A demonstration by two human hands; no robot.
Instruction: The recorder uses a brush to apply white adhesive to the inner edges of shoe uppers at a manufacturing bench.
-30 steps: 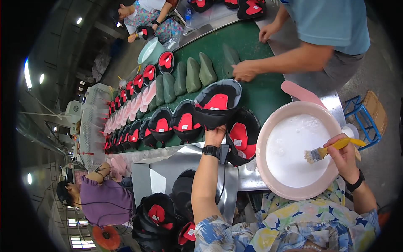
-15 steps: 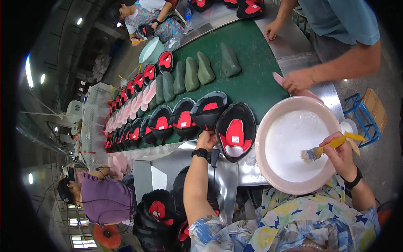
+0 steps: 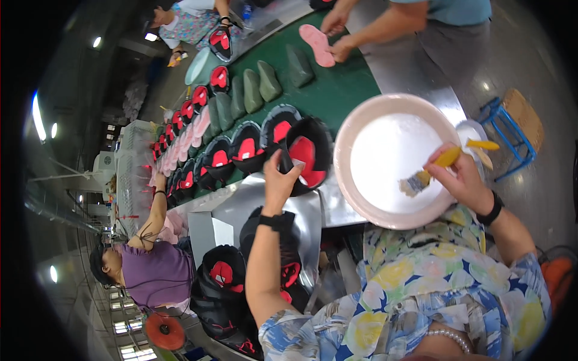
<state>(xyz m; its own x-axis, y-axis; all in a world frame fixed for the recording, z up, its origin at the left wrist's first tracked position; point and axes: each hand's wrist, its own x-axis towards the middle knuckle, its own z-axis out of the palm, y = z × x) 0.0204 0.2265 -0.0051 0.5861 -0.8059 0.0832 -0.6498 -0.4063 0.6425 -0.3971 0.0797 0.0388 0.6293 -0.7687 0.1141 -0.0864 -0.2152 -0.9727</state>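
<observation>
My right hand (image 3: 460, 177) is closed on a paintbrush (image 3: 445, 159) with a yellow handle. Its pale bristles are over the white liquid (image 3: 388, 156) in a wide pale-pink basin (image 3: 346, 198); whether they touch it I cannot tell. My left hand (image 3: 280, 183) pinches the near-left rim of a black shoe upper (image 3: 319, 135) with a red inside. That upper stands tilted at the end of a row, just left of the basin. Right beside it on the left is another black shoe upper (image 3: 269, 132) with a pale edge.
On the green conveyor belt (image 3: 337, 96) stand several green shoe lasts (image 3: 269, 81) and pink insoles (image 3: 191, 133). Stacked black uppers (image 3: 214, 301) lie below the metal tray. A co-worker's hands (image 3: 338, 36) hold a pink insole (image 3: 316, 45). A blue-framed stool (image 3: 515, 141) stands right.
My left hand has moved from beneath the neighbouring upper to the rim of the end one. The brush stays over the basin. The co-worker opposite has lifted a pink insole over the belt.
</observation>
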